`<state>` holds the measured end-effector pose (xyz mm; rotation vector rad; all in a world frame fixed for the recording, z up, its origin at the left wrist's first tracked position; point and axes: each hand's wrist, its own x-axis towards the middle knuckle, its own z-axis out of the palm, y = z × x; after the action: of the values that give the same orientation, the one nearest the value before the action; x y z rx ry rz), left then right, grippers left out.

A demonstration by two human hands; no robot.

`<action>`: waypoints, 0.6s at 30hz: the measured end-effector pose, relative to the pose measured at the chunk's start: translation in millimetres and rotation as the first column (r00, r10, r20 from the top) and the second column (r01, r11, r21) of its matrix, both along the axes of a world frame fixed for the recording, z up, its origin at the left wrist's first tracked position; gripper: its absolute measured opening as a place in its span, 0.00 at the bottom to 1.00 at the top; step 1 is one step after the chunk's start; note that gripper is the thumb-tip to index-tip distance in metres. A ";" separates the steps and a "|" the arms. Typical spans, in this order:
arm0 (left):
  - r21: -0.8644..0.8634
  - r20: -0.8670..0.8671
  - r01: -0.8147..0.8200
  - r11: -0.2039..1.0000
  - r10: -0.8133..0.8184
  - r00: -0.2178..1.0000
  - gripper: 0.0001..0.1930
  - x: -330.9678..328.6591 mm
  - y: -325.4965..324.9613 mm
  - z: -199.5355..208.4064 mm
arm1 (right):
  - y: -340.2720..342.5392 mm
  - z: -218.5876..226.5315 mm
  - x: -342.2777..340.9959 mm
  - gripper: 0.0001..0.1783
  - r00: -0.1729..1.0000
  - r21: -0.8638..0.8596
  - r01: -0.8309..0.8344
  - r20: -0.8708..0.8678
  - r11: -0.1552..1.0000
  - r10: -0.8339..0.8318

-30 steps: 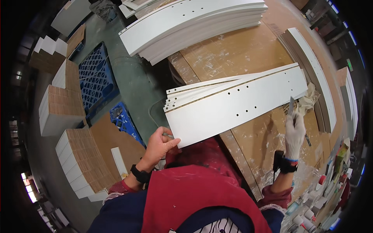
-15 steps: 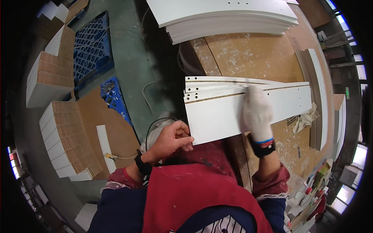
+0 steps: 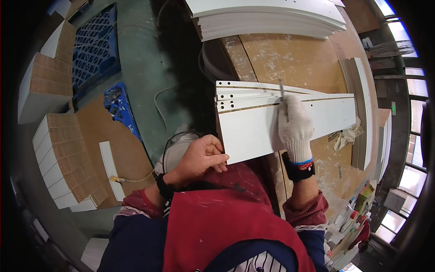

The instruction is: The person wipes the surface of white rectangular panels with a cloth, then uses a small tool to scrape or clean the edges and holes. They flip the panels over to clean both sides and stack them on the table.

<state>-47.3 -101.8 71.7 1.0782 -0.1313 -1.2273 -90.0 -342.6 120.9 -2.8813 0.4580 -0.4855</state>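
Note:
A white panel (image 3: 253,131) lies on top in front of me, with dark holes at its left end and a brown groove along its far edge. My bare left hand (image 3: 203,154) pinches its near left corner, thumb on top and fingers curled below. My right hand (image 3: 295,120), in a white knit glove, is closed round a thin, narrow blade-like tool (image 3: 281,89) whose kind is blurred. The tool points away from me, by the groove. Beneath and beyond the top panel, more white panels (image 3: 244,85) with holes are fanned out.
A stack of white panels (image 3: 267,25) stands at the far side of the brown worktable (image 3: 290,52). Upright boards (image 3: 362,113) and a pale cloth (image 3: 348,138) are on the right. Bundled panels (image 3: 63,154) and a blue pallet (image 3: 95,50) lie to the left.
My right hand has shifted slightly left along the panel, and the tool's blade now shows upright beyond the fingers. My left hand keeps its hold on the corner. The whole view has shifted a little.

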 end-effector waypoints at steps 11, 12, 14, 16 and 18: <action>0.012 -0.023 -0.005 1.000 0.005 1.000 0.10 0.6 3.0 -4.3 | 38.7 0.7 12.7 0.06 0.999 0.268 0.027 0.037 0.963 -0.038; 0.009 -0.010 0.010 1.000 -0.010 1.000 0.10 2.1 0.8 -3.1 | 33.0 0.9 11.1 0.06 0.999 0.211 0.039 -0.009 0.977 -0.038; 0.022 0.003 0.037 0.999 -0.037 0.999 0.10 4.2 0.1 0.2 | 27.1 2.1 8.9 0.05 0.994 0.094 0.054 -0.100 0.994 -0.045; 0.027 -0.002 0.053 0.998 -0.053 0.999 0.08 4.0 -1.9 -2.4 | 53.3 4.3 16.7 0.06 0.985 0.134 -0.028 -0.165 0.991 0.050; 0.038 0.002 0.058 0.998 -0.058 0.998 0.08 5.7 -2.0 -2.5 | 73.8 8.7 21.7 0.07 0.954 0.261 -0.134 -0.225 0.956 0.196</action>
<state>-41.6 -103.7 69.2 1.1164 -0.1430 -1.2846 -68.3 -268.7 129.6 -2.7176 0.2823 -0.0338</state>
